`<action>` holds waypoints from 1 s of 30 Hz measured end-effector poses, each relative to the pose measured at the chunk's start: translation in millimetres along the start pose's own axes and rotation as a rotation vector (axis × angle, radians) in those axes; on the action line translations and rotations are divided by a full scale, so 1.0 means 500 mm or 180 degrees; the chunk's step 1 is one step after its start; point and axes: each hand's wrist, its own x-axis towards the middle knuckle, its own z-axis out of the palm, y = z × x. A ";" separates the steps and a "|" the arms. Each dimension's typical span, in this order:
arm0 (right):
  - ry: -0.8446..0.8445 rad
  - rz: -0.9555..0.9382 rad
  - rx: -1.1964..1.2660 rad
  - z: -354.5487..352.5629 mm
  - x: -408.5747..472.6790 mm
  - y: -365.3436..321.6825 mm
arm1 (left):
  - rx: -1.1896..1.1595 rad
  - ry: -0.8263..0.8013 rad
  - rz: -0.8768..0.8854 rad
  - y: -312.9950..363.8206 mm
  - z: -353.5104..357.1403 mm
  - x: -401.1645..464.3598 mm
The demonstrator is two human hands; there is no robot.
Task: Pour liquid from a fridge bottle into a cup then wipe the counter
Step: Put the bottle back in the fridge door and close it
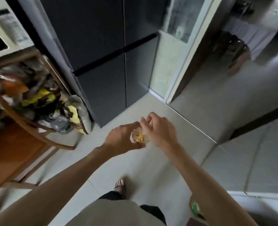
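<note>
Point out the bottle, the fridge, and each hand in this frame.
bottle (140, 137): head view, clear body showing between the hands.
fridge (102, 46): head view, dark door front.
left hand (122, 138): head view, back of hand.
right hand (159, 129): head view, back of hand.

Floor (151, 168): pale tiles with thin joints.
Fridge (105, 59): dark, doors shut, stands on the floor at the back.
Wooden shelf unit (21, 144): on the floor, left.
Bag (79, 118): yellow-patterned, on the floor between shelf unit and fridge.
Foot (119, 185): sandalled, on the tiles near bottom centre.
</note>
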 end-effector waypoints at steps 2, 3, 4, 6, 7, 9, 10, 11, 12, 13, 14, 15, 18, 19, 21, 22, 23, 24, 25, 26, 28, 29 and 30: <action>-0.0110 -0.0194 0.0060 0.019 0.065 -0.043 | 0.0045 0.0186 -0.0157 -0.040 -0.042 0.025; -0.0172 -0.0267 0.0092 0.027 0.096 -0.064 | 0.0044 0.0285 -0.0236 -0.060 -0.060 0.036; -0.0249 -0.0318 0.0104 0.033 0.124 -0.082 | 0.0028 0.0368 -0.0307 -0.078 -0.076 0.046; -0.0393 -0.0453 0.0075 0.044 0.179 -0.112 | -0.0008 0.0498 -0.0418 -0.110 -0.101 0.069; -0.0443 -0.0534 0.0046 0.049 0.206 -0.123 | -0.0018 0.0536 -0.0486 -0.123 -0.109 0.082; -0.0512 -0.0699 -0.0003 0.056 0.260 -0.134 | -0.0033 0.0640 -0.0618 -0.140 -0.121 0.116; -0.0532 -0.0774 -0.0027 0.059 0.283 -0.136 | -0.0015 0.0686 -0.0664 -0.144 -0.123 0.133; -0.0546 -0.0842 -0.0044 0.061 0.310 -0.136 | 0.0013 0.0734 -0.0724 -0.148 -0.124 0.154; -0.0556 -0.0911 -0.0056 0.064 0.342 -0.131 | 0.0039 0.0786 -0.0783 -0.150 -0.124 0.179; -0.0567 -0.0985 -0.0057 0.063 0.373 -0.122 | 0.0049 0.0833 -0.0832 -0.151 -0.124 0.206; -0.0598 -0.1058 -0.0050 0.061 0.404 -0.112 | 0.0034 0.0859 -0.0877 -0.150 -0.123 0.234; -0.0657 -0.1132 -0.0015 0.057 0.435 -0.100 | -0.0019 0.0894 -0.0925 -0.147 -0.122 0.263; -0.0975 -0.1373 0.0277 0.031 0.540 -0.053 | -0.0334 0.1204 -0.1078 -0.130 -0.119 0.362; -0.1112 -0.1443 0.0402 0.016 0.575 -0.033 | -0.0402 0.1320 -0.1123 -0.122 -0.119 0.399; -0.1383 -0.1493 0.0599 -0.014 0.631 -0.003 | -0.0444 0.1520 -0.1203 -0.104 -0.125 0.459; -0.1548 -0.1478 0.0681 -0.032 0.661 0.012 | -0.0455 0.1609 -0.1246 -0.091 -0.131 0.490; -0.1718 -0.1450 0.0781 -0.048 0.688 0.026 | -0.0480 0.1691 -0.1296 -0.077 -0.138 0.520; -0.1886 -0.1422 0.0878 -0.064 0.718 0.040 | -0.0512 0.1773 -0.1348 -0.061 -0.146 0.554; -0.2075 -0.1412 0.0951 -0.077 0.749 0.053 | -0.0574 0.1819 -0.1392 -0.045 -0.156 0.586; -0.2289 -0.1414 0.0973 -0.084 0.779 0.064 | -0.0685 0.1820 -0.1431 -0.030 -0.165 0.614; -0.2629 -0.1471 0.0857 -0.095 0.822 0.079 | -0.0981 0.1760 -0.1472 -0.007 -0.180 0.656; -0.2702 -0.1523 0.0787 -0.099 0.844 0.090 | -0.1130 0.1756 -0.1480 0.002 -0.185 0.679; -0.2715 -0.1589 0.0791 -0.102 0.861 0.097 | -0.1298 0.1759 -0.1503 0.008 -0.189 0.700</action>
